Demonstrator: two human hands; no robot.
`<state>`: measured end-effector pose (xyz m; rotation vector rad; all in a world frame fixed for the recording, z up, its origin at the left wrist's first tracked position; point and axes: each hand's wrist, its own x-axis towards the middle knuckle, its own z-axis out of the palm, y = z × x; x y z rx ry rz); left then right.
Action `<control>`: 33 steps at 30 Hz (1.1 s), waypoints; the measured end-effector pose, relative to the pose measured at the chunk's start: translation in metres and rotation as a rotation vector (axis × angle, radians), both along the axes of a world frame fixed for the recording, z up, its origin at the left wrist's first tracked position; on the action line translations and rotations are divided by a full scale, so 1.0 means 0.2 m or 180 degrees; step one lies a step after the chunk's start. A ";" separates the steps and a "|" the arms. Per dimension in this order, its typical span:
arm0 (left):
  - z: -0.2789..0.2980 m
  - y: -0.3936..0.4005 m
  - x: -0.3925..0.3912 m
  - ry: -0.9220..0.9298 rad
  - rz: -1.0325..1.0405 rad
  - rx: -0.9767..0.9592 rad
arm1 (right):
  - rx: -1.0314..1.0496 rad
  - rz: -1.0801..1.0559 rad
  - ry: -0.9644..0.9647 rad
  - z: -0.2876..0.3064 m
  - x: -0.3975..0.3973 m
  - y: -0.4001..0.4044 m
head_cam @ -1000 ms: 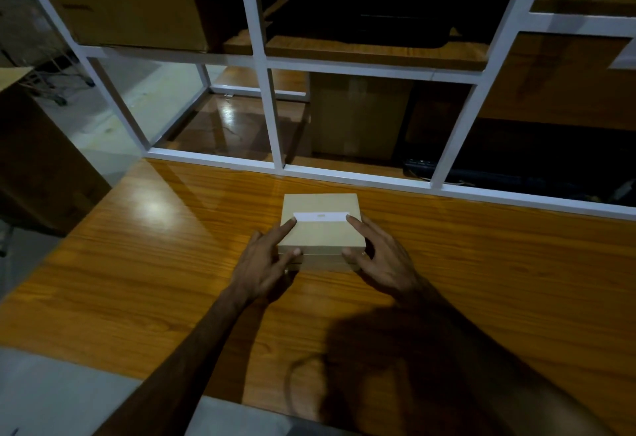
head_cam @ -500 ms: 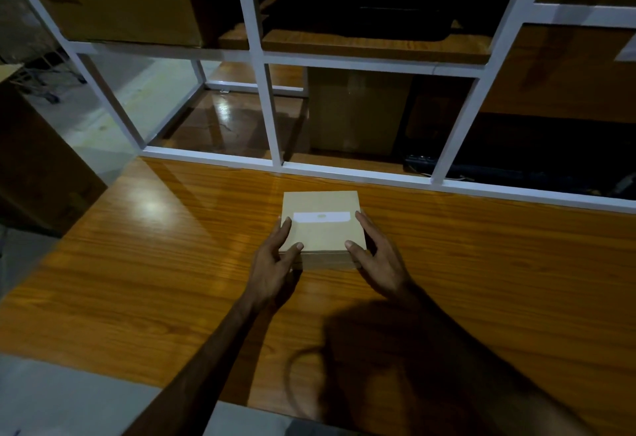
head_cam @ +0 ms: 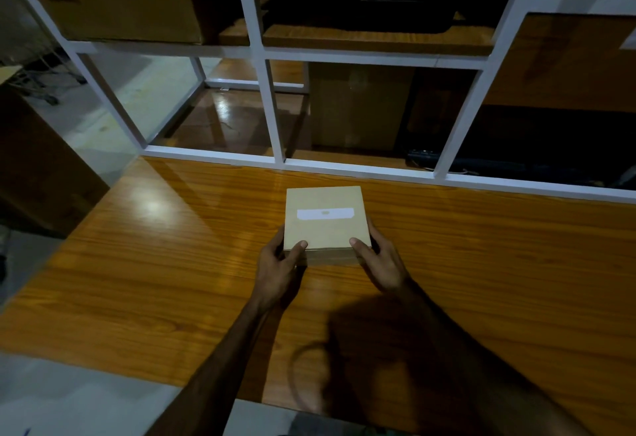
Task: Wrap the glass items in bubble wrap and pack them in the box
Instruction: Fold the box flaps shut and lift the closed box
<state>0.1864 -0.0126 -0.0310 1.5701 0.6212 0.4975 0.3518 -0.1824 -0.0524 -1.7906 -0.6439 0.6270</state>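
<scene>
Clamped on near corners of closed box [head_cam: 325,224]: left hand [head_cam: 278,263], right hand [head_cam: 380,261], thumbs on lid. Flat on table [head_cam: 481,263], near white frame [head_cam: 344,168]. Probably stiff, light cardboard; best held by opposite sides, contents possibly fragile.

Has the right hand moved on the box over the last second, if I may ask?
Yes. The right hand drew back toward the person: its forefinger lay by the label, and now it grips the box at its near right corner.
</scene>
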 end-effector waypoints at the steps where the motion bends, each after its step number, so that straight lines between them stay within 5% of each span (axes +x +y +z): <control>1: 0.00 0.00 0.00 -0.0015 0.0002 -0.0043 | 0.0010 0.0007 0.0013 0.00 0.00 0.00; 19: 0.03 -0.11 0.03 0.0028 0.0483 -0.0142 | 0.0191 -0.0429 0.0307 0.07 -0.14 0.08; 26: 0.12 -0.18 -0.01 -0.0278 0.0911 -0.0625 | 0.0654 -0.0923 0.0657 0.12 -0.28 0.08; 33: 0.29 -0.15 -0.07 -0.0282 0.0641 -0.1135 | 0.0954 -0.1375 0.0592 0.20 -0.36 0.11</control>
